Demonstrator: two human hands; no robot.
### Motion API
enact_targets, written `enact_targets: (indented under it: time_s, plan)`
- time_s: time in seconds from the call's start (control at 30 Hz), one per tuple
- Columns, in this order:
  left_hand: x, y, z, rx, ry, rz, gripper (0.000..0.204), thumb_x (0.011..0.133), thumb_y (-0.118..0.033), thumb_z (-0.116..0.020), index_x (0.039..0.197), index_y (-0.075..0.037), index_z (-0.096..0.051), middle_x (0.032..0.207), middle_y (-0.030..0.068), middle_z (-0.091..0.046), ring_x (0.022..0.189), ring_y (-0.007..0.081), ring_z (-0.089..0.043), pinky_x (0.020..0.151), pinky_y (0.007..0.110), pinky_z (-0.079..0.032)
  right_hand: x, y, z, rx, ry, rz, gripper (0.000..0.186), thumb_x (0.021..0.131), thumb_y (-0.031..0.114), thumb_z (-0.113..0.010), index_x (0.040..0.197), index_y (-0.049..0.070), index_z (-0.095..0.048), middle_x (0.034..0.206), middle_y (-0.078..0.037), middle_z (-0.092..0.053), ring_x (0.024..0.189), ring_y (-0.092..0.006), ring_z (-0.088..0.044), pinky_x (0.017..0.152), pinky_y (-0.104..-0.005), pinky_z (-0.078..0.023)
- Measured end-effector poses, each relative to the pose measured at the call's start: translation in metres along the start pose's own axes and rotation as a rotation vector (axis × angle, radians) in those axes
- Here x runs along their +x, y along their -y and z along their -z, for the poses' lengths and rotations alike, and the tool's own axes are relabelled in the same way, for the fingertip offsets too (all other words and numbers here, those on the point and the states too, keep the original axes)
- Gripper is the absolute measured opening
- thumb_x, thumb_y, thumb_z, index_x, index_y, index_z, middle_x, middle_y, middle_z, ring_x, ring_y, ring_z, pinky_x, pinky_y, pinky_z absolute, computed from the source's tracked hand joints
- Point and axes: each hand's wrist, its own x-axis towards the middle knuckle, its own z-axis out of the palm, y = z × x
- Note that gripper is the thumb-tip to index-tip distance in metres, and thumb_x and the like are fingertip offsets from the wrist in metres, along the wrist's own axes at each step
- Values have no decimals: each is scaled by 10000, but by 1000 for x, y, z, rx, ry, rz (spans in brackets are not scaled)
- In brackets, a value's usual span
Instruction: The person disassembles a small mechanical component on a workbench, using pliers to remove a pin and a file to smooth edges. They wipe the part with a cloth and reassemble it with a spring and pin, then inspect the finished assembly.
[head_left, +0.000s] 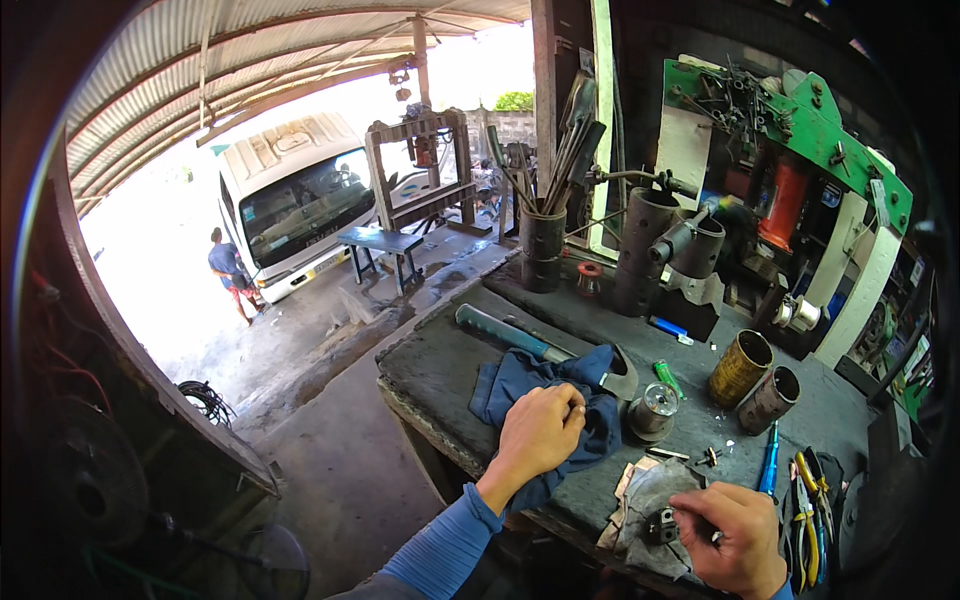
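My left hand (537,432) rests on a crumpled blue cloth (590,465) at the bench, fingers curled closed; what they hold, if anything, is hidden. Lower right, my right hand (732,530) is closed at a small dark metal part (662,526), thumb and fingers gripping it over a grey rag (640,555) with cardboard under it. A round metal piece (652,415) and a green cylinder (666,378) stand or lie near the cloth. A blue-handled tool (500,330) extends behind the cloth.
Pliers (805,510), a blue tool (770,460) and metal tubes (740,370) sit at the bench's (430,360) right. Behind are a can of rods (542,250) and a green press (815,140). A person (230,265) stands beside a white truck (290,200) outside, past a low stool (380,240).
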Motion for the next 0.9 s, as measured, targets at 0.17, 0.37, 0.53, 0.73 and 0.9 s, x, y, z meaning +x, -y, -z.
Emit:
enact_targets:
  time_s: [0.17,0.37,0.53,0.73,0.9]
  plan:
    - [-2,3,3,10,-12,1,140,960,-210,-726,1048,-105,-753,808,57,-681,890,313,-666,808,452,-528,0,-4,-5,-12,16,-6,128,912,-12,-760,1032,31,-764,817,-119,-679,648,-273,-648,601,-359,-495]
    - [-5,-2,13,28,30,40,135,964,-188,-711,1023,-67,-724,961,103,-752,951,360,-682,842,482,-534,-1,-10,-11,-37,19,-2,165,871,4,-798,1031,43,-785,794,-123,-708,636,-311,-675,582,-381,-511]
    - [-3,2,7,14,6,14,136,956,-197,-727,1038,-89,-742,858,78,-708,914,338,-670,824,469,-529,1,-4,-5,33,42,-8,149,939,-13,-752,1083,21,-773,856,-135,-698,669,-275,-668,615,-354,-511]
    - [-4,2,6,13,-10,19,133,953,-204,-737,1038,-103,-746,794,56,-666,881,306,-658,803,449,-523,-2,-11,-11,-70,23,8,156,849,15,-812,999,50,-783,777,-113,-713,633,-316,-678,574,-385,-511]
    - [-3,4,3,12,-14,17,124,951,-200,-740,1032,-106,-747,781,49,-651,869,290,-655,790,435,-520,-1,-11,-12,-81,30,3,151,853,20,-813,997,56,-788,790,-110,-721,650,-313,-693,585,-390,-527]
